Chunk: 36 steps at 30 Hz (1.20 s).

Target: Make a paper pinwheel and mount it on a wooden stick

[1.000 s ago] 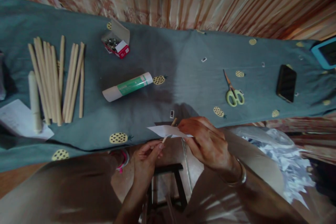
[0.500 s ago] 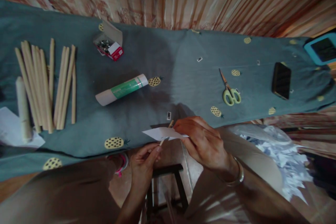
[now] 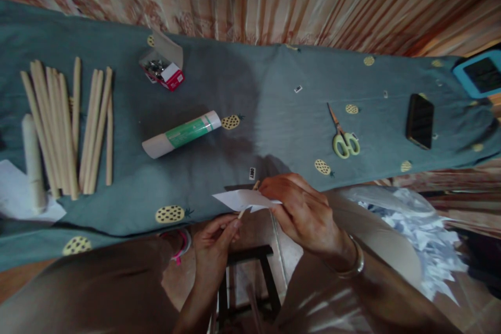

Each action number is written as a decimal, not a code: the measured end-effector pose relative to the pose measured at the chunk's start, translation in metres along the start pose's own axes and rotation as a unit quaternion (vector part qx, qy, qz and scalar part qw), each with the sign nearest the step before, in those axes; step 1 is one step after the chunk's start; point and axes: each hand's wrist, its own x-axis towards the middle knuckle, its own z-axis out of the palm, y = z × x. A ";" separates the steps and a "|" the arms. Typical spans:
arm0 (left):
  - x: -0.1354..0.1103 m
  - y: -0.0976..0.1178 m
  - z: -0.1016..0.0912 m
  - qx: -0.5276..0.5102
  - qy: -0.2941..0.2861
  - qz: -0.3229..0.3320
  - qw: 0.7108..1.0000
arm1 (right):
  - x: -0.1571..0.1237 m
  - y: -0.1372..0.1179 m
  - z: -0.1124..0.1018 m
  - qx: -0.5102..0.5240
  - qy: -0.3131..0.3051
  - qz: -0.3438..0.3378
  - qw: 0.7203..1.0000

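Observation:
Over the near edge of the table, a small pointed piece of white paper [image 3: 242, 199] is folded about a thin wooden stick [image 3: 241, 214]. My left hand [image 3: 217, 237] pinches the stick's lower end between thumb and fingers. At the right of the paper, my right hand [image 3: 299, 211] is closed on it, thumb below and fingers above. The stick's other end pokes out past the paper's far edge, close to my right fingertips. Its middle is hidden by the paper. A small printed label [image 3: 252, 173] lies on the cloth just beyond.
Several pale rods [image 3: 62, 130] lie at the left, near a thicker white roll [image 3: 34, 164]. A green-labelled white roll [image 3: 190, 133], an open box [image 3: 164, 70] of metal pieces, green-handled scissors [image 3: 344, 141] and a phone [image 3: 420, 121] rest on the cloth. A plastic bag [image 3: 410, 229] of paper scraps sits at right.

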 end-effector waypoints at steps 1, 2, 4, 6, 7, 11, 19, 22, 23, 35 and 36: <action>0.000 -0.001 -0.001 0.005 0.000 0.003 1.000 | 0.000 0.000 0.000 -0.001 -0.001 0.000 1.000; 0.000 -0.002 -0.001 0.009 0.001 0.005 1.000 | 0.000 0.000 0.000 -0.002 0.000 -0.001 1.000; 0.000 -0.004 -0.002 0.014 0.006 0.006 1.000 | -0.001 0.000 0.000 -0.002 0.000 -0.002 1.000; 0.001 -0.006 -0.003 0.013 0.007 0.005 1.000 | -0.001 0.000 0.001 -0.002 -0.001 0.000 1.000; 0.001 -0.006 -0.003 0.012 0.005 0.006 1.000 | -0.001 0.001 0.001 -0.002 -0.002 -0.001 1.000; 0.001 -0.008 -0.003 0.009 0.002 0.011 1.000 | -0.001 0.001 0.001 -0.008 -0.002 -0.002 1.000; 0.000 -0.003 -0.001 0.009 0.001 0.011 1.000 | 0.004 0.000 0.001 0.033 -0.016 0.057 0.998; -0.002 -0.003 -0.001 0.009 -0.006 0.011 1.000 | 0.006 0.000 0.002 0.049 -0.015 0.095 0.994; -0.002 -0.003 -0.002 0.006 -0.006 0.009 1.000 | 0.006 0.000 0.002 0.054 -0.016 0.109 0.993; -0.008 0.003 0.003 -0.062 -0.016 -0.031 0.998 | 0.022 0.020 0.011 0.190 -0.066 0.267 0.942; -0.009 0.004 0.003 -0.056 -0.017 -0.031 0.998 | 0.024 0.022 0.012 0.198 -0.069 0.269 0.940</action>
